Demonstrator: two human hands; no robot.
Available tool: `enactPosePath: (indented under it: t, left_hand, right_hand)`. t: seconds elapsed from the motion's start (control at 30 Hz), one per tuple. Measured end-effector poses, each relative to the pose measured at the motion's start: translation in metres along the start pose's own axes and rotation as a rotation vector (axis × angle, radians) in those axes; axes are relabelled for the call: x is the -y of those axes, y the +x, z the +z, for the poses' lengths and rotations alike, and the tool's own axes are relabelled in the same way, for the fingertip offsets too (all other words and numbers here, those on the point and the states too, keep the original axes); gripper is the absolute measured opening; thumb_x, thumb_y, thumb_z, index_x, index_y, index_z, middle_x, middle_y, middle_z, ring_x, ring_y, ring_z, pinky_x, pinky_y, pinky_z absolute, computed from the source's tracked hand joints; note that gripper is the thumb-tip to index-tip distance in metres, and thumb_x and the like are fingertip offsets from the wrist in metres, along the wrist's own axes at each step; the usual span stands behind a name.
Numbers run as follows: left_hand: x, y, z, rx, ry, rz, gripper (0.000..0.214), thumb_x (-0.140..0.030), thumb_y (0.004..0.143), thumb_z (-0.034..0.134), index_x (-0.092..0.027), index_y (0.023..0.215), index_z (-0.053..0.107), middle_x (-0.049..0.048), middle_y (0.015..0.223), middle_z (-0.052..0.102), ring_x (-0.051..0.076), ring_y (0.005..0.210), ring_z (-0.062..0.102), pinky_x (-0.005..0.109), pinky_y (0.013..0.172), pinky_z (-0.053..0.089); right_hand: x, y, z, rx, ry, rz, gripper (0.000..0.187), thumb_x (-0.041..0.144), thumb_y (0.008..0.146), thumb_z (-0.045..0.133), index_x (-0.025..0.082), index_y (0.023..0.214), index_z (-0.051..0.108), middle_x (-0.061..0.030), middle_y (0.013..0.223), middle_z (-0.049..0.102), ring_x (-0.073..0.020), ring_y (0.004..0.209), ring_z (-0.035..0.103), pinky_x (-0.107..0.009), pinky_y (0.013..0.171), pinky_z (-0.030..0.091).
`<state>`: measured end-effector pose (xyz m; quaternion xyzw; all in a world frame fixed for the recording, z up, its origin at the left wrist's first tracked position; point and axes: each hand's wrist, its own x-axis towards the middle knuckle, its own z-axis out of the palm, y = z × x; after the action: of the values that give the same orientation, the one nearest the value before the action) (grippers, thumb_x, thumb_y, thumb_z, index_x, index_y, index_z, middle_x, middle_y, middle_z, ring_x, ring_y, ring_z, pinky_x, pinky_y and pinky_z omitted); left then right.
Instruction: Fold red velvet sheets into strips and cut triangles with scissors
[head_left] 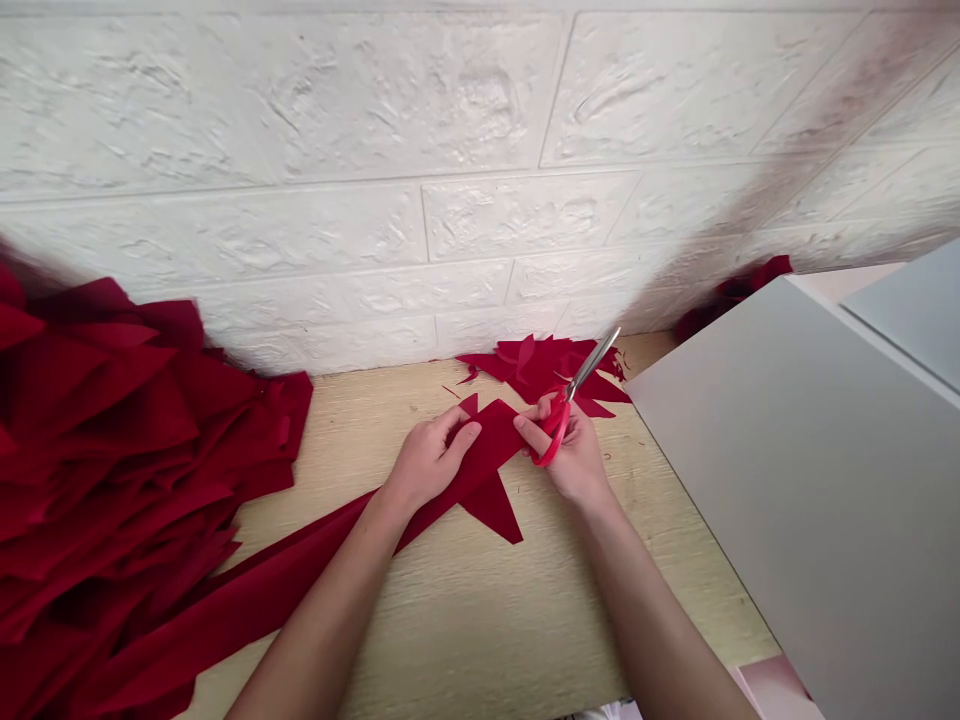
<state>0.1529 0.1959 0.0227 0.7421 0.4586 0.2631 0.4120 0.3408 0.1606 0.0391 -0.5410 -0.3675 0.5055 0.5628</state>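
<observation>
A long strip of dark red fabric (300, 560) runs from the lower left up to both hands, its near end folded over, with a pointed corner hanging toward me. My left hand (431, 455) grips the strip between thumb and fingers near that end. Scissors with red handles (556, 430) hang on the fingers of my right hand (574, 455), blades pointing up and away to the right. The right thumb and fingertips also pinch the fabric's right edge. Just beyond the hands, a small heap of red fabric scraps (544, 365) lies against the wall.
A large pile of red fabric pieces (120, 430) fills the left side. White brick-patterned wall (337, 230) closes off the back of the wooden table (465, 620). On the right stands a grey-white box-like panel (810, 430), with more dark red fabric (739, 290) behind it.
</observation>
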Motion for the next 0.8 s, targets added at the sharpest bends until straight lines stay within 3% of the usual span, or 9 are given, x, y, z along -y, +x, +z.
enactPosePath:
  t: [0.17,0.4,0.67,0.8]
  left_hand:
    - [0.002,0.000,0.003,0.006,0.001,0.015,0.036,-0.041,0.100,0.047,-0.020,0.072,0.057,-0.0007,0.066,0.060,0.015,0.062,0.052,0.028,0.066,0.038]
    - [0.000,-0.003,0.006,-0.061,-0.096,0.000,0.031,-0.043,0.099,0.048,-0.020,0.083,0.061,-0.0013,0.078,0.065,0.014,0.072,0.057,0.025,0.069,0.041]
    - [-0.012,-0.002,-0.001,-0.032,-0.037,0.016,0.037,-0.041,0.098,0.047,-0.020,0.068,0.046,-0.0036,0.065,0.054,0.012,0.061,0.047,0.025,0.061,0.035]
    - [-0.017,-0.002,-0.004,-0.072,0.011,0.026,0.034,-0.039,0.098,0.046,-0.021,0.069,0.045,-0.0035,0.064,0.052,0.012,0.059,0.046,0.027,0.060,0.033]
  right_hand:
    - [0.002,0.001,-0.001,0.015,-0.021,0.012,0.052,0.047,0.064,0.088,0.022,0.074,0.044,0.0056,0.063,0.063,-0.0063,0.046,0.046,-0.021,0.044,0.038]
    - [-0.001,-0.001,0.000,-0.032,0.003,0.038,0.054,0.050,0.059,0.090,0.023,0.075,0.046,0.0051,0.065,0.064,-0.0066,0.048,0.045,-0.021,0.043,0.037]
    - [0.001,0.000,0.004,-0.041,-0.024,0.071,0.062,0.060,0.051,0.091,0.022,0.077,0.048,0.0049,0.069,0.059,-0.0081,0.052,0.046,-0.023,0.045,0.041]
    - [0.006,-0.012,-0.003,-0.062,-0.065,0.073,0.059,0.067,0.063,0.083,0.022,0.082,0.051,0.0031,0.072,0.058,-0.0103,0.058,0.051,-0.023,0.050,0.042]
